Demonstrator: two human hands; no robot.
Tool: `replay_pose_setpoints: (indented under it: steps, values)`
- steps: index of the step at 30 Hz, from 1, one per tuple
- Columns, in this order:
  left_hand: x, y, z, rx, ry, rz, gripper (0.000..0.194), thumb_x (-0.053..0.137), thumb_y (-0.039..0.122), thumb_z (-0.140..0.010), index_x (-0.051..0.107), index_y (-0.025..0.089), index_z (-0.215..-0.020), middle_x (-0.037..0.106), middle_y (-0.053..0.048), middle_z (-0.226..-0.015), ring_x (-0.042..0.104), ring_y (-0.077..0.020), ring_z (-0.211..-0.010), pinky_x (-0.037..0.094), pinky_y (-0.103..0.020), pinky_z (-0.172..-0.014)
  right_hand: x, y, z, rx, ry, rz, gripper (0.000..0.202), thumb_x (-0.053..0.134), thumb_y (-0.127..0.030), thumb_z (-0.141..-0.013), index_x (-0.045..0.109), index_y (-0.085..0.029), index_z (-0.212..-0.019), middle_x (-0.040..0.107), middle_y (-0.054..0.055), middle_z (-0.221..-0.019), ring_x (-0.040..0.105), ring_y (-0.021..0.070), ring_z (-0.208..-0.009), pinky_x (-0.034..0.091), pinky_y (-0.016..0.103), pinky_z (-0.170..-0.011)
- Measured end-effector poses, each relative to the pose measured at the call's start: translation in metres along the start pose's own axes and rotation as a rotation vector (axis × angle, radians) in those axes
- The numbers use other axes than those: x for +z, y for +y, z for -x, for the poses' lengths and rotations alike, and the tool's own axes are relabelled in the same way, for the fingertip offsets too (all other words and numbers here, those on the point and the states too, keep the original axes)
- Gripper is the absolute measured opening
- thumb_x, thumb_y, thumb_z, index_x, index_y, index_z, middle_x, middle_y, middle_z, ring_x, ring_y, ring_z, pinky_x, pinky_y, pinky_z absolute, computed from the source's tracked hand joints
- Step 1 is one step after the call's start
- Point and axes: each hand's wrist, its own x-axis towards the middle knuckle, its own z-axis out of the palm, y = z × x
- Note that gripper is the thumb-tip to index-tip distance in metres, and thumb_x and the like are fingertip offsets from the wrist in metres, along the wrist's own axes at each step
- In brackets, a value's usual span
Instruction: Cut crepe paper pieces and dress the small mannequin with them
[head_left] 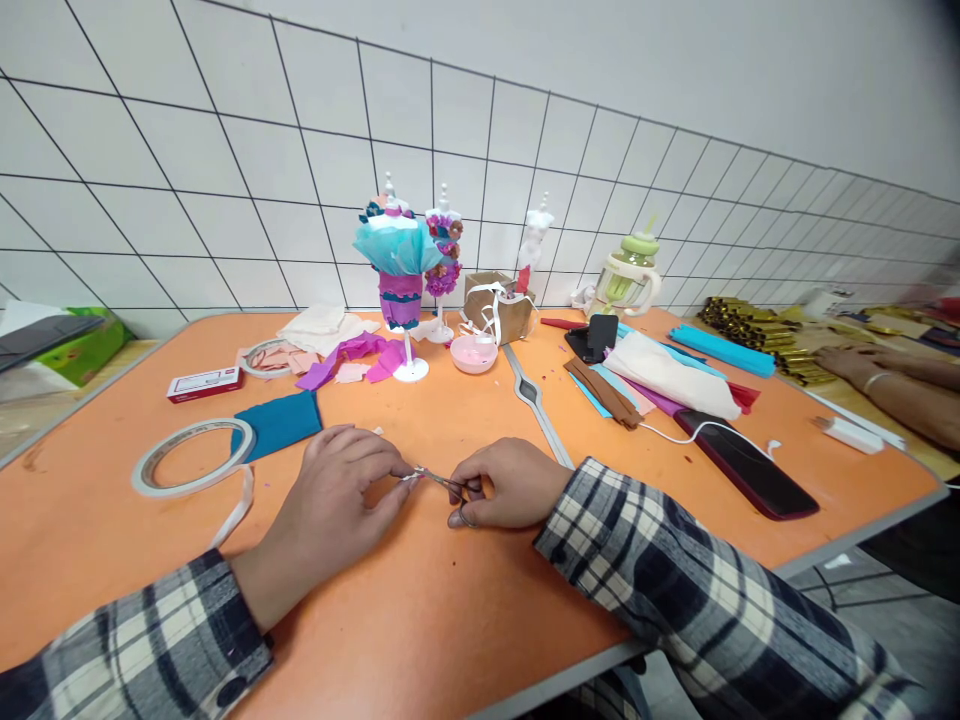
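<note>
My left hand (341,487) is closed in a pinch on a small whitish piece (412,474), too small to name for certain. From the right, my right hand (510,483) grips small metal scissors (442,481) by the finger loops. The scissors' tips meet the whitish piece just beyond my left fingertips. Beside my left hand lie a folded teal crepe paper (281,424) and a roll of white double-sided tape (142,470) with a loose strip. Behind the hands stands a mini dress form (401,285) in turquoise and purple paper.
Two more dress forms, a pink bowl (474,354), a cardboard box (517,312) and a bottle (628,275) stand toward the tiled wall. A phone (750,465), a white cable and crepe paper lie at right. Another person's hands (862,365) rest at far right near gold rolls.
</note>
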Motion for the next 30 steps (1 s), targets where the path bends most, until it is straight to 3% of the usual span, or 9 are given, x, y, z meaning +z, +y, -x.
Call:
replay_pose_setpoints:
  steps: [30]
  values:
    - [-0.0016, 0.0003, -0.0007, 0.003, -0.021, -0.016, 0.015, 0.056, 0.031, -0.085, 0.068, 0.023, -0.08, 0.072, -0.002, -0.083, 0.061, -0.0232, -0.086, 0.035, -0.043, -0.083, -0.0001, -0.0005, -0.0006, 0.022, -0.015, -0.018, 0.029, 0.07, -0.049, -0.074, 0.07, -0.024, -0.089, 0.064, -0.005, -0.07, 0.054, 0.0102, -0.064, 0.03, 0.023, -0.059]
